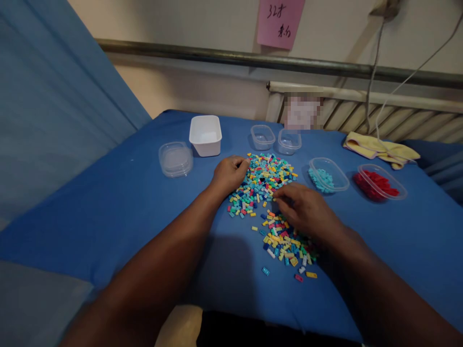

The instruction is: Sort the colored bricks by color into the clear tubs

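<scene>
A large pile of small toy building bricks (265, 168), mostly turquoise, yellow, pink, blue and white, lies in the middle of the blue-covered table. A smaller heap of bricks (284, 238) lies nearer to me. My left hand (231, 172) rests at the left edge of the large pile, its fingers curled in; whatever they hold is hidden. Between the two heaps, my right hand (302, 205) reaches in from the right, thumb and forefinger pinched close together at the bricks. Anything in that pinch is too small to make out.
Behind stand a white tub (205, 147), stacked clear lids (175, 160) and two clear containers (263, 138) (290, 142). To the right are a container of turquoise bricks (321, 180), another of red pieces (379, 184) and a yellow cloth (379, 148). A radiator (405, 108) lines the wall.
</scene>
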The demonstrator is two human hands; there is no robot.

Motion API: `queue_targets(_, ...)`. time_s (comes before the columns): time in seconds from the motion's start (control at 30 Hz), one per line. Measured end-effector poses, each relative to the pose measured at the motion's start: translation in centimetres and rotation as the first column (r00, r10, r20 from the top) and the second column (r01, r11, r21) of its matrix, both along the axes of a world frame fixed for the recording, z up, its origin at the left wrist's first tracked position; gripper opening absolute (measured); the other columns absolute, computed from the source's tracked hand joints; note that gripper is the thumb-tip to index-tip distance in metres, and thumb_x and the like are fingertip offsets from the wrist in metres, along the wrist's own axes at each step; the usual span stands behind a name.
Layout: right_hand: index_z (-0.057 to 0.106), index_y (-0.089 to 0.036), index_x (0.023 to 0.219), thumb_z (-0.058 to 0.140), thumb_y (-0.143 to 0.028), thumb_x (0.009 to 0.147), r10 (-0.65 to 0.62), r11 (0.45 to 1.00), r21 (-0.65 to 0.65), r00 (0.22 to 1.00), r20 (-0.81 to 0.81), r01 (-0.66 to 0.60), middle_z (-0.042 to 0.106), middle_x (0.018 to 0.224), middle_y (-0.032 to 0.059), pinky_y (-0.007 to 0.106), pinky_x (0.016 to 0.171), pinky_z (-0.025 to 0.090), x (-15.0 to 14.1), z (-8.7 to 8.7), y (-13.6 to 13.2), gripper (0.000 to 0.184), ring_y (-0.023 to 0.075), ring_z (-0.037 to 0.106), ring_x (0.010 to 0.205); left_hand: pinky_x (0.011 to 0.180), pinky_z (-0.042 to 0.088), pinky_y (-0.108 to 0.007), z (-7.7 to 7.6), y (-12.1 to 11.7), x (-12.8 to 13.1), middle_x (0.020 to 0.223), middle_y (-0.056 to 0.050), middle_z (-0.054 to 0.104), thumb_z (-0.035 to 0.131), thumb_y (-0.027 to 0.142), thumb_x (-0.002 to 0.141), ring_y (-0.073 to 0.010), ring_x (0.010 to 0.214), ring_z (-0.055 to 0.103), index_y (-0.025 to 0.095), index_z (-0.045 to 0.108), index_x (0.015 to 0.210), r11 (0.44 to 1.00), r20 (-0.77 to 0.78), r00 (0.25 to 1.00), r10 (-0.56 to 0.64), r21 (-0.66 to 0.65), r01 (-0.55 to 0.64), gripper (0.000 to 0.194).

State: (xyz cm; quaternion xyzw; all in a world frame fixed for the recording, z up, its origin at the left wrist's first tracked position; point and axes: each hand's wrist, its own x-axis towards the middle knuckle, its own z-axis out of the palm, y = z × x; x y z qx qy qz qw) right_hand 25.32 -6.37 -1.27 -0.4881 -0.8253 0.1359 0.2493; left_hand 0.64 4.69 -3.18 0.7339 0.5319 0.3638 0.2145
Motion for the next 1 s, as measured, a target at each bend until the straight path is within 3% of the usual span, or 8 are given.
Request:
queue_targets(0.07,0.077,-0.021,0.107,0.061,-0.020,0.101,0.032,0.999,-0.005,0.992,0.118,-0.032,0.076,0.100,0.0081,0.036,0.086,0.051,-0.9,0.0,0.1,0.017,0.0252,0.070,0.096,0.067,0.034,-0.033,0.0,0.0,0.0,0.068,-0.001,0.055,0.053,0.044,0.101,-0.0184,0.072,0.053,0.021,0.050,0.063,1.000,0.001,1.000,-0.001,0.009,0.001,0.045)
queue_targets(0.17,0.079,-0.020,0.109,0.058,-0.023,0.104,-0.018,1.000,0.003,0.961,0.276,0.017,0.076,0.101,0.0111,0.037,0.082,0.049,-1.9,0.3,0.2,0.022,0.0282,0.070,0.099,0.066,0.034,-0.033,0.0,-0.1,0.0,0.068,-0.001,0.055,0.053,0.044,0.101,-0.0184,0.071,0.053,0.021,0.052,0.064,1.000,0.005,1.000,-0.001,0.002,0.001,0.044)
queue_targets(0.27,0.080,-0.020,0.108,0.061,-0.026,0.104,-0.044,0.999,-0.003,0.938,0.343,0.047,0.076,0.102,0.0119,0.036,0.082,0.049,-2.1,0.5,0.4,0.020,0.0293,0.069,0.101,0.065,0.033,-0.033,0.1,-0.1,0.1,0.068,-0.001,0.054,0.052,0.043,0.101,-0.0177,0.071,0.052,0.021,0.049,0.063,1.000,-0.005,1.000,0.005,0.000,-0.005,0.044)
queue_targets(0.43,0.081,-0.025,0.110,0.063,-0.028,0.105,0.086,0.994,-0.084,0.958,0.272,-0.065,0.080,0.109,0.0078,0.035,0.087,0.050,-1.7,0.5,0.1,0.019,0.0261,0.072,0.104,0.067,0.035,-0.032,0.1,-0.1,0.1,0.071,-0.001,0.058,0.053,0.041,0.101,-0.0178,0.073,0.055,0.021,0.051,0.064,1.000,-0.022,1.000,0.006,0.008,-0.006,0.042)
queue_targets(0.8,0.078,-0.027,0.109,0.059,-0.028,0.108,0.136,0.988,-0.107,0.956,0.259,-0.112,0.079,0.104,0.0048,0.030,0.077,0.047,-1.6,0.6,0.2,0.020,0.0224,0.073,0.098,0.066,0.034,-0.032,-0.1,0.1,-0.1,0.067,0.000,0.054,0.053,0.043,0.101,-0.0179,0.071,0.053,0.021,0.050,0.063,1.000,-0.010,1.000,-0.004,0.030,0.005,0.043)
queue_targets(0.9,0.075,-0.025,0.112,0.060,-0.026,0.105,0.073,0.996,-0.062,0.983,0.166,-0.064,0.079,0.103,0.0047,0.030,0.074,0.047,-0.8,0.9,0.0,0.017,0.0218,0.073,0.092,0.065,0.034,-0.032,-0.1,0.1,-0.1,0.066,0.000,0.053,0.053,0.043,0.101,-0.0180,0.070,0.052,0.021,0.049,0.063,1.000,-0.015,1.000,-0.005,0.023,0.006,0.044)
queue_targets(1.0,0.074,-0.022,0.114,0.059,-0.028,0.104,-0.085,0.993,0.088,0.996,0.025,0.083,0.079,0.103,0.0068,0.033,0.078,0.051,1.2,1.7,0.1,0.018,0.0229,0.073,0.088,0.066,0.036,-0.032,0.0,0.0,0.0,0.069,-0.001,0.057,0.053,0.042,0.101,-0.0186,0.072,0.055,0.021,0.050,0.063,1.000,-0.015,1.000,0.001,0.015,-0.001,0.043)
